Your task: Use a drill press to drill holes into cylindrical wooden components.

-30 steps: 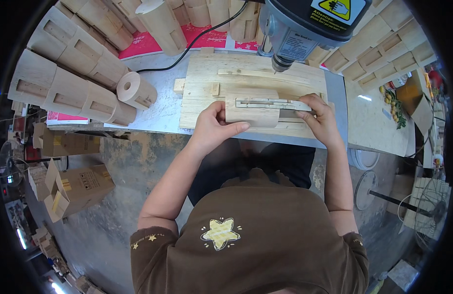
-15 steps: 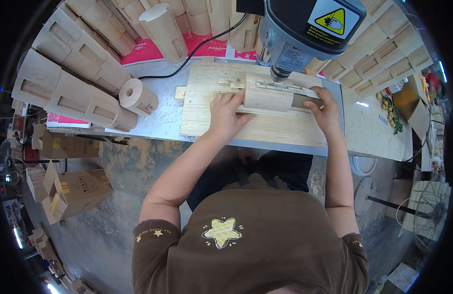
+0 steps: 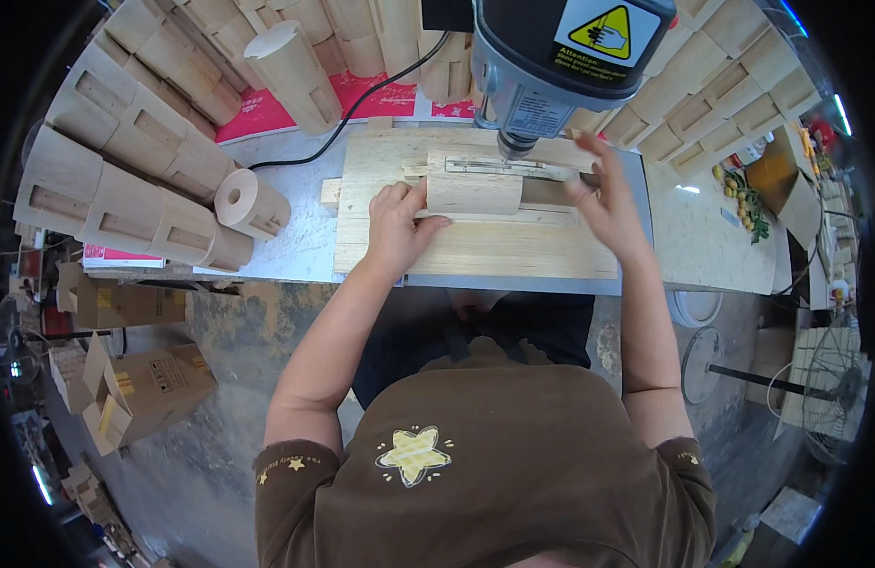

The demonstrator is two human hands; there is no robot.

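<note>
A pale wooden cylinder (image 3: 473,195) lies on its side on a flat wooden board (image 3: 494,256), under the chuck (image 3: 515,148) of a drill press. A narrow metal strip with slots (image 3: 489,168) runs along its top. From its right end sticks out a greyish bar (image 3: 543,193). My left hand (image 3: 399,227) grips the cylinder's left end, thumb stretched along the near side. Beside the bar's outer end, my right hand (image 3: 608,204) is open, its fingers apart and slightly blurred; nothing shows in it.
The drill press (image 3: 551,57) with a warning label overhangs the board. Stacked wooden cylinders with cut slots (image 3: 125,194) lean at the left, more (image 3: 731,85) at the right. One short cylinder (image 3: 253,204) stands near a black cable (image 3: 347,118). Cardboard boxes (image 3: 153,379) sit on the floor.
My right hand has let go of the bar end; its fingers have spread and lifted. My left hand keeps its hold on the cylinder. The whole view has shifted slightly.
</note>
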